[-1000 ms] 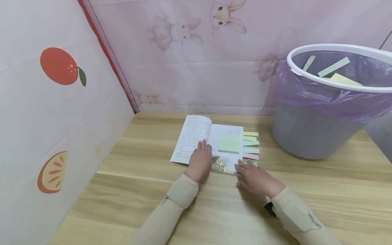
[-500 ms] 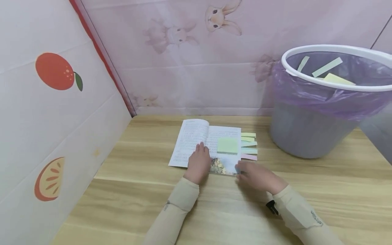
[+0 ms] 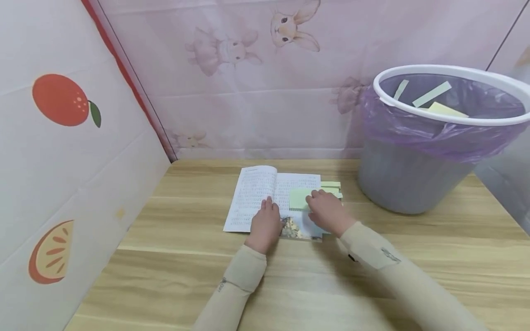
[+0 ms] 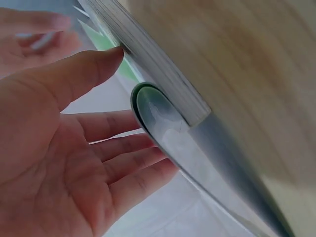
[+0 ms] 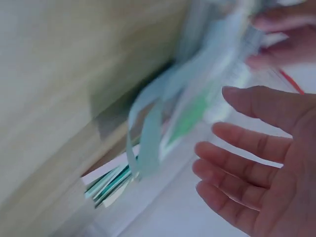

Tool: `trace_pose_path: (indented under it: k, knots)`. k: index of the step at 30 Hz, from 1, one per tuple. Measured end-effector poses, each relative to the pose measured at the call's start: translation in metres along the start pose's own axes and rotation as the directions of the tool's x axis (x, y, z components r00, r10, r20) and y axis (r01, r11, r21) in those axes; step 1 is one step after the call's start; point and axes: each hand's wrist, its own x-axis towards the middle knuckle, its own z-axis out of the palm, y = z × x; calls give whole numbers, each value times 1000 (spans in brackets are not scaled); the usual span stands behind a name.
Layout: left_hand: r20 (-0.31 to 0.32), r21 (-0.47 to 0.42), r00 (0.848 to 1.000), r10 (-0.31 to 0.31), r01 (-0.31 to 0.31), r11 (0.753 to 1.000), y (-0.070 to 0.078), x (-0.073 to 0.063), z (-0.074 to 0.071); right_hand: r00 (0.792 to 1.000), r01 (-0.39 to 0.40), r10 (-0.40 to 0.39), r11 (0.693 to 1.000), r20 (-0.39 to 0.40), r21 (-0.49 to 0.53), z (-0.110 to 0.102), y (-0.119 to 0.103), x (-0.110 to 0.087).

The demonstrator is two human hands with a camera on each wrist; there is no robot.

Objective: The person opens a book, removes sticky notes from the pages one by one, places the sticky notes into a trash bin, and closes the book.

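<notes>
My right hand (image 3: 329, 212), fingers loose and gripping nothing, has moved up from the page corner onto the green sticky note (image 3: 299, 198) mid-frame, while my flat left hand (image 3: 265, 225) still pins the open book (image 3: 252, 195).

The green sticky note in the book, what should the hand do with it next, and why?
Probably pinch the green sticky note's right edge and peel it off the page. The right hand is at that edge with straight fingers, not yet gripping, the left hand presses the open book flat, and similar notes lie in the bin.
</notes>
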Motion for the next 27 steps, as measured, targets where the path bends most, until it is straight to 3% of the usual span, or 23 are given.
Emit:
trace_pose_path:
  k: [4,7,11,18,27]
  knots:
    - [36,-23,999,16,-16,1000,2,-2,-1,998,50,-55,985,-26,-165,14,-7,15]
    - [68,-39,997,23,-20,999,1,-3,-3,999,46,-49,978,-8,-202,22,-10,21]
    - [92,-73,995,38,-32,997,0,-4,-7,999,13,-8,986,32,-167,27,-10,27]
    - [113,-112,993,39,-27,993,-1,-6,-10,998,-48,49,998,31,-34,27,-5,27]
    - [106,-96,994,22,-12,995,1,-8,-8,983,-184,182,979,33,89,19,6,24]
